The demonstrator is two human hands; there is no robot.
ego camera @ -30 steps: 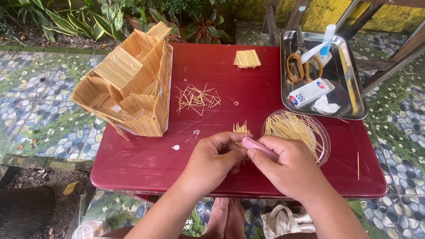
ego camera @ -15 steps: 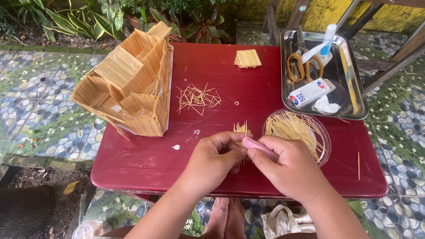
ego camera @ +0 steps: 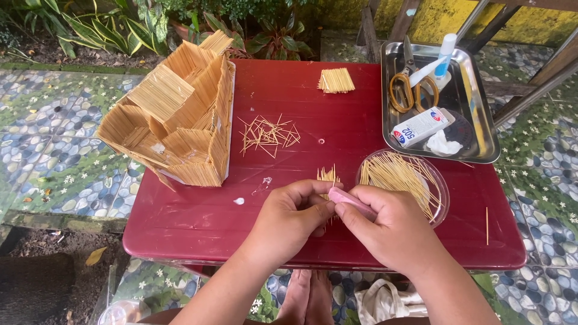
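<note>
Hands (ego camera: 337, 224) beside clear dish (ego camera: 442, 191) of toothpicks (ego camera: 400, 177); scissors (ego camera: 412, 89) in steel tray (ego camera: 484, 129).

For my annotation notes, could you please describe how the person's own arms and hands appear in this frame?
Both forearms are bare, with no sleeves in view. The left hand and right hand wear no gloves, and no rings, watch or bracelet show. The fingernails are short and unpainted. The arms enter from the bottom edge of the head view; anything worn higher up is out of frame.

Stick house (ego camera: 174, 114) left on table (ego camera: 180, 222), tray (ego camera: 481, 120) right, dish (ego camera: 439, 180) before tray.
</note>
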